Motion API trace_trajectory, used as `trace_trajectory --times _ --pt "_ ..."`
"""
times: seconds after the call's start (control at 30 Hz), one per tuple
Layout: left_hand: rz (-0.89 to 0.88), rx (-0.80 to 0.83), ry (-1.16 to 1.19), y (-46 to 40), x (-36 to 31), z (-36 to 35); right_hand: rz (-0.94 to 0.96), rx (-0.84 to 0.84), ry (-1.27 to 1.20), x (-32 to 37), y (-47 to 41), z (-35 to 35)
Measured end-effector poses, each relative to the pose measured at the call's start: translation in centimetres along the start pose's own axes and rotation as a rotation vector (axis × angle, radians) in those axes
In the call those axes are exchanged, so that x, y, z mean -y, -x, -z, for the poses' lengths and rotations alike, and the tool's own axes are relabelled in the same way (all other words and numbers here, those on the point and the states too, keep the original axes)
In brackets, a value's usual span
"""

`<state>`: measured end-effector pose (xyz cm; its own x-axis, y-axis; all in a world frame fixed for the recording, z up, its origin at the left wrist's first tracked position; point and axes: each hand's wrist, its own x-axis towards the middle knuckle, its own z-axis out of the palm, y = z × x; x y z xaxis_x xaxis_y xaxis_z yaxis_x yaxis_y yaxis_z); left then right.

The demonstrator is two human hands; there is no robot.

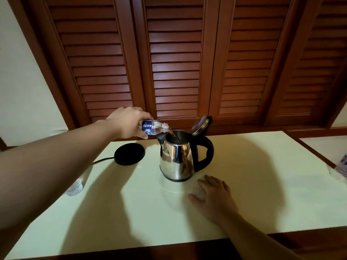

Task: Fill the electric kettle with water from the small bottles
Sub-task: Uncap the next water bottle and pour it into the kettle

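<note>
- Left hand: fingers and thumb curled around a small clear plastic water bottle with a dark blue label, held tilted nearly level, its uncapped neck pointing right over the kettle's mouth.
- Water stream: a thin flow passes from the bottle's neck into the kettle's opening.
- Right hand: lies palm down on the desk, fingers straight and slightly spread, grasping nothing; it sits just in front of and to the right of the kettle, apart from it.
- Stainless-steel electric kettle with a black handle: stands upright on the desk near its middle, handle to the right, spout side toward the bottle.
- Hinged round kettle lid: raised, tilted back above the handle.
- Round black kettle power base: lies flat on the desk left of the kettle, apart from it; a black cord runs from it to the left.
- Second clear plastic bottle: lies near the desk's left edge, partly hidden by the left forearm.
- Third clear bottle with a blue label: at the frame's right edge, only partly visible.
- Pale cream desk with dark wooden edging: carries all of these things.
- Brown wooden louvred doors: behind the desk.
</note>
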<state>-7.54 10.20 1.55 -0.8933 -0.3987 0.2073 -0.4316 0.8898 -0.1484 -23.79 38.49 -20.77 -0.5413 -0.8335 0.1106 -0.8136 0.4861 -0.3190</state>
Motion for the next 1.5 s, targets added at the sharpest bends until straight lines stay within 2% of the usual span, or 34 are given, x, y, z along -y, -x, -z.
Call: trace_trajectory --times 0.47,1.2,1.5 --pt "-0.024 0.006 -0.083 -0.6 -0.1 1.4 -0.007 -0.023 0.013 -0.1 -0.1 -0.4" --pt "-0.127 0.067 -0.061 -2.0 -0.6 2.8 -0.011 -0.008 -0.008 -0.2 -0.2 -0.4" --pt "-0.298 0.070 -0.292 -2.7 -1.8 4.0 -0.005 -0.012 -0.007 -0.1 -0.1 -0.2"
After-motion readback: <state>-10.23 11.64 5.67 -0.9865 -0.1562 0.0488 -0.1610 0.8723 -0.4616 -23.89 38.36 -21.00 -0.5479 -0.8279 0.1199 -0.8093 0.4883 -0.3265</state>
